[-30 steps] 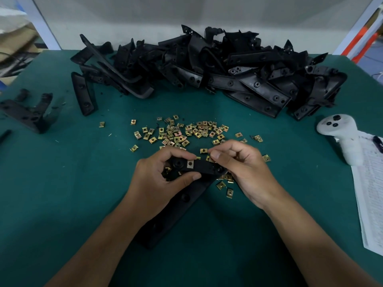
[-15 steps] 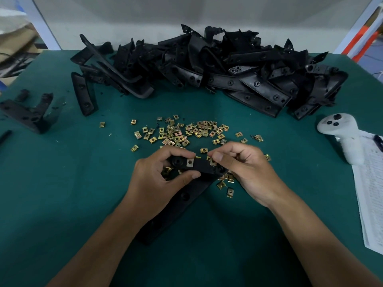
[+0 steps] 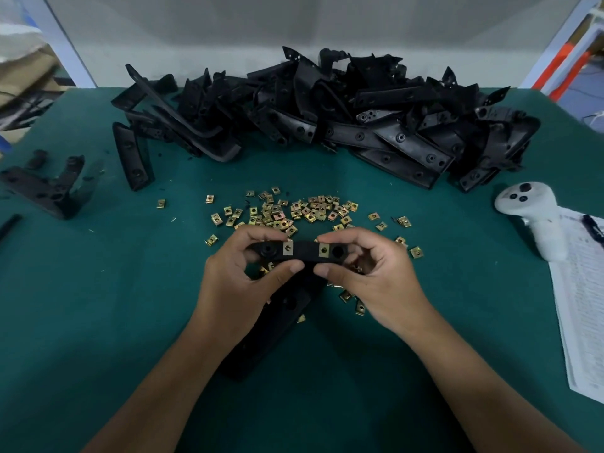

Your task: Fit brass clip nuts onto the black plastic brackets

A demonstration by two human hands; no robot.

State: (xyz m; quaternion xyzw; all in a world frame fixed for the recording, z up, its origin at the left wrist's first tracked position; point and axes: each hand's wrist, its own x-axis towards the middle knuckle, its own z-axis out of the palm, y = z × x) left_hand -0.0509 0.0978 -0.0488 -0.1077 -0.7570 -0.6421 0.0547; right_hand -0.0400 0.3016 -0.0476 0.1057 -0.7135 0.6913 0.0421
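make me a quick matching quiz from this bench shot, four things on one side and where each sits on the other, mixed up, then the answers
Things
1. held bracket
2. loose clip nuts
3. bracket pile
4. white controller

Places
A. far edge of the green table
B. right side, beside the printed sheet
C. between left hand and right hand
D. scattered mid-table, beyond the hands

Pairs: 1-C, 2-D, 3-A, 4-B

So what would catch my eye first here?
Probably the two hands at centre: the left hand and right hand grip a black bracket with two brass clip nuts on it. Loose clip nuts lie scattered just beyond, and a big heap of black brackets fills the far edge of the green table.
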